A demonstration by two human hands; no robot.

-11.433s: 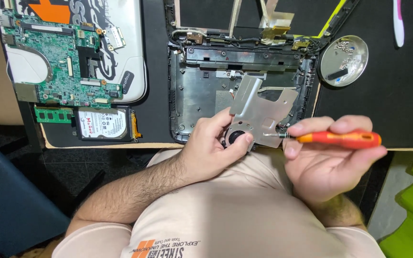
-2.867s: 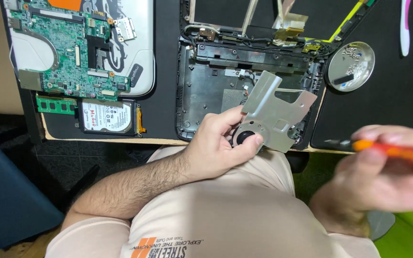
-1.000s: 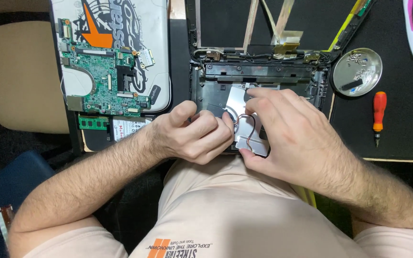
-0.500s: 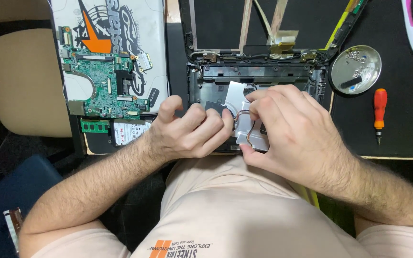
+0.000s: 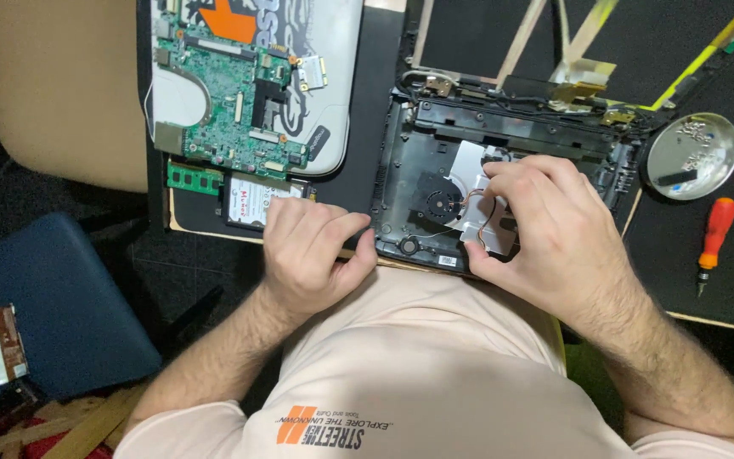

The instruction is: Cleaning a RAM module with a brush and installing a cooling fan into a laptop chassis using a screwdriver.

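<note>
Bare forearms and a pale peach short-sleeved T-shirt

The person wears a light peach T-shirt [image 5: 435, 357] with short sleeves ending above the elbows; the cloth creases softly across the chest. Low on the front sits an orange emblem of slanted bars [image 5: 297, 423] beside a line of dark printed lettering. Both forearms are bare and hairy, and the left hand [image 5: 312, 251] and right hand [image 5: 545, 229] carry no rings, watch or gloves.

So the black laptop base [image 5: 503, 183] sits open and gutted on the dark mat, right at the near edge, lying flat with its hinge side far. Inside, a silver metal plate [image 5: 469, 174] with a thin copper pipe rests toward the middle-right, and a round black fan [image 5: 441, 204] sits just left of it.
</note>
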